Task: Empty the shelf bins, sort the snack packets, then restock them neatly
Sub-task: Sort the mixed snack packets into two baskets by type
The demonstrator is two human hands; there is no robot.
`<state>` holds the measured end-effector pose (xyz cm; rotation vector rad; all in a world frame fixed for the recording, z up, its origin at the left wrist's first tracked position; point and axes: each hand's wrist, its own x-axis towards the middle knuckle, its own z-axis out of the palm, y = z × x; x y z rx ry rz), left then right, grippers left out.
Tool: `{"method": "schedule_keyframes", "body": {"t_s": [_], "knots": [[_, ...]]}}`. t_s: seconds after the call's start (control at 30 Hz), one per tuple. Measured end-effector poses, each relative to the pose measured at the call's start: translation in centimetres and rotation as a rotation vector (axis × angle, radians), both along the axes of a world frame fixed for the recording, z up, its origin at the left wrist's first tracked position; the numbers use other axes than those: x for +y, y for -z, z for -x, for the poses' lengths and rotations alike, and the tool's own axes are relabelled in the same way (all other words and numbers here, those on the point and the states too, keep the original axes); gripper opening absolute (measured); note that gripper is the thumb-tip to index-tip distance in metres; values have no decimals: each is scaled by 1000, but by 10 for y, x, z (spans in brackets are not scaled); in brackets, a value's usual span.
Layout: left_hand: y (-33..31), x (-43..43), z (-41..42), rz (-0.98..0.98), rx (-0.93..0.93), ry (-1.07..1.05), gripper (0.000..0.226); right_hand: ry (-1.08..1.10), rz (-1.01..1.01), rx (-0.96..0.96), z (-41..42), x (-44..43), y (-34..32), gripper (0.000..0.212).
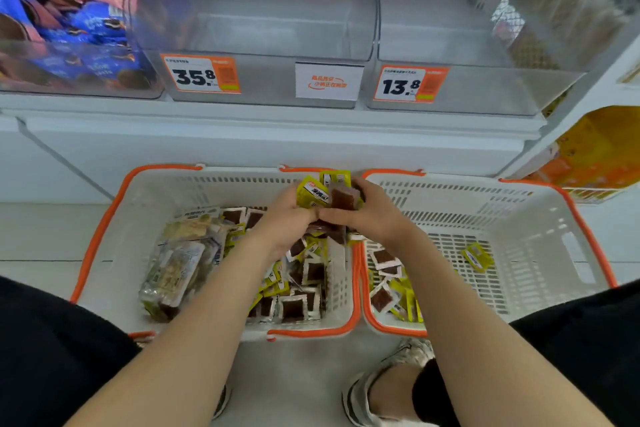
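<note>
My left hand (285,218) and my right hand (372,215) meet above the rim between two baskets, together gripping a bunch of small yellow and brown snack packets (325,192). The left basket (114,218) holds several more of these packets (298,291) plus larger pale bagged snacks (176,267). In the right basket (540,218) lie a few brown and yellow packets (388,284) at its near left corner and one lone yellow packet (477,256). Two clear shelf bins (277,28) (450,45) above stand bare inside.
A bin of blue and pink snack bags (65,10) sits at the upper left. Price tags 35.8 (201,74) and 13.8 (408,84) hang on the bin fronts. Orange-yellow packs (595,156) fill a low shelf on the right. My shoe (377,388) rests on the floor.
</note>
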<state>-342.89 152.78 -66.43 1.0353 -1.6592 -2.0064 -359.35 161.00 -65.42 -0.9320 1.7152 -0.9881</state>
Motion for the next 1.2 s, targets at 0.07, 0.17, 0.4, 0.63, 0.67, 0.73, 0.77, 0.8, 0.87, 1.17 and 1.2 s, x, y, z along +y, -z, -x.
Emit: {"method": "schedule_keyframes", "body": {"t_s": [0.07,0.17,0.4,0.63,0.67,0.73,0.77,0.8,0.87,1.17,1.2], "knots": [[1,17,27,8,-53,58,37,48,-65,31,29,15,-2,61],[7,45,56,46,-181,126,33,183,-202,97,67,38,-1,30],[22,71,62,386,-282,209,34,33,-657,525,84,62,22,80],[75,29,2,571,-553,-63,26,60,-111,491,-1,8,18,21],[85,22,-8,600,-613,-45,25,-43,-76,476,-14,1,21,24],[105,6,-26,656,-780,26,30,-204,-72,515,-33,-14,34,35],[114,-3,-33,685,-872,80,37,-244,-104,545,-38,-20,42,39],[122,-13,-41,708,-950,126,47,-262,-140,562,-43,-26,52,42],[136,-33,-53,757,-1012,161,61,-296,-213,601,-47,-37,71,44],[164,-88,-66,848,-1083,185,62,-403,-345,662,-62,-83,157,97],[168,-92,-67,796,-1147,220,73,-395,-364,611,-62,-87,165,109]]}}
